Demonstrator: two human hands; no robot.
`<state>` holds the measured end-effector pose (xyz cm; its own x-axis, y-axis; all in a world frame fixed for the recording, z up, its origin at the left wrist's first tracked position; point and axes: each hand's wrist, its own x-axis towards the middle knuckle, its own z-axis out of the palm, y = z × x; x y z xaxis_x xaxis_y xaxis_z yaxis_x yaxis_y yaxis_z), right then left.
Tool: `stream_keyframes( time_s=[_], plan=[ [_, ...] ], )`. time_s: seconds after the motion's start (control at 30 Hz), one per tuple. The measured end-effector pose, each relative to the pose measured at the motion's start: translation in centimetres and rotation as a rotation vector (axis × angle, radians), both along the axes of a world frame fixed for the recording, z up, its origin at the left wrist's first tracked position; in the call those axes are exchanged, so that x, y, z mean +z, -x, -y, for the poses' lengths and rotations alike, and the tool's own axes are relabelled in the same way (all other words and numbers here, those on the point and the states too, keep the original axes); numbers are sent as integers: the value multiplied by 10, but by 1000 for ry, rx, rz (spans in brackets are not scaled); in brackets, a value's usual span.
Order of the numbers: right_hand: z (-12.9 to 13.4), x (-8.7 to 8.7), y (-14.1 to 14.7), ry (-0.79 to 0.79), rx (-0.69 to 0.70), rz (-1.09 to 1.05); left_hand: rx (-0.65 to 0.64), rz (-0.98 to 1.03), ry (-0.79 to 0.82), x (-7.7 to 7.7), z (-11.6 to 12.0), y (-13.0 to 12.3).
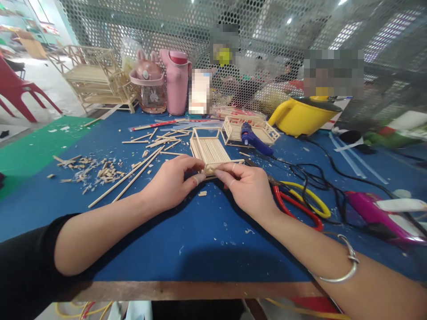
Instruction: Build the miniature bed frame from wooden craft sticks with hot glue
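A small frame of thin wooden sticks (212, 149) with a slatted floor rests on the blue table top (150, 249). My left hand (173, 180) pinches its near left corner between thumb and fingers. At the same near edge, just to the right, my right hand (248, 184) has its thumb and fingers closed on the frame. The two sets of fingertips almost meet. A tiny wood offcut (202, 194) lies just in front of them. Behind the frame, to the right, stands a second small stick model (230, 133), with a blue glue gun (255, 140) against it.
Loose sticks (133, 171) and offcuts (108, 171) lie left. Right are red-and-yellow-handled pliers (283, 202), black cables, a purple tool (376, 213) and a yellow pot (300, 118). A pink bottle (177, 84), a jar (151, 93) and a larger stick model (93, 80) stand behind.
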<state>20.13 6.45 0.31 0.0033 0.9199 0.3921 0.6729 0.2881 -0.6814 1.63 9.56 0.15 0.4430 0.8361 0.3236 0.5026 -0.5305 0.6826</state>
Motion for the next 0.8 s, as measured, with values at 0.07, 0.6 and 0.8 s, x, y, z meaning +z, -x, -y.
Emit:
stream_keyframes(
  time_s=[0.07, 0.6, 0.8],
  plan=[
    [0, 1, 0, 1, 0, -5, -4, -4, -4, 1, 1, 0],
    [1, 5, 1, 0, 12, -16, -11, 64, 5, 0, 0, -3],
    [5, 1, -1, -104, -13, 105, -31, 105, 44, 0, -1, -4]
  ],
)
